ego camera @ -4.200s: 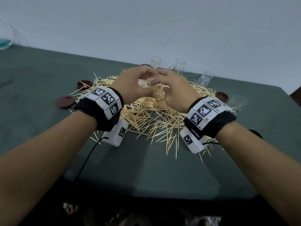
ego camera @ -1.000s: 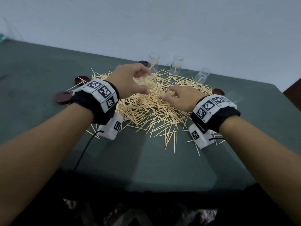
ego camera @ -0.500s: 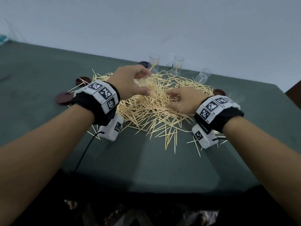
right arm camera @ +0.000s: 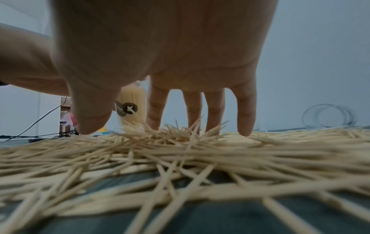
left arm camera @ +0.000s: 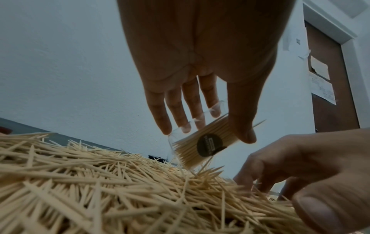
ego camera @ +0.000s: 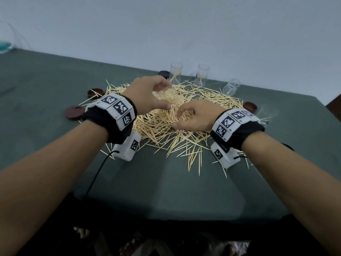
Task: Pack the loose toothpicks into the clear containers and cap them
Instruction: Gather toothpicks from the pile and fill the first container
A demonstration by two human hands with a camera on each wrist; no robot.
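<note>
Progress — early. The left hand (ego camera: pixel 147 93) grips one clear container (ego camera: pixel 167 96) by thumb and fingers, held in the air over the toothpick pile (ego camera: pixel 166 122). It looks nearly full of toothpicks, uncapped. Container lies tilted: long axis close to horizontal, mouth facing the right hand and the camera in the head view, closed end dipping toward the pile in the left wrist view; a round dark label (left arm camera: pixel 210 147) shows on its side.

The right hand (ego camera: pixel 193 117) is spread, fingers straight and fingertips (right arm camera: pixel 245 131) down in the pile, thumb apart — nothing pinched that I can make out.

Left to do, by my reading: most of it. The pile on the green table (ego camera: pixel 166 191) is large. Two upright containers (ego camera: pixel 175 72) at the far edge hold only a few sticks each; a third container (ego camera: pixel 231 87) lies on its side, almost empty. Lids lie loose around the pile — two dark red lids (ego camera: pixel 74 112) at left, one red lid (ego camera: pixel 250 106) at right, a black lid (ego camera: pixel 163 73) at back. No container capped as far as visible
</note>
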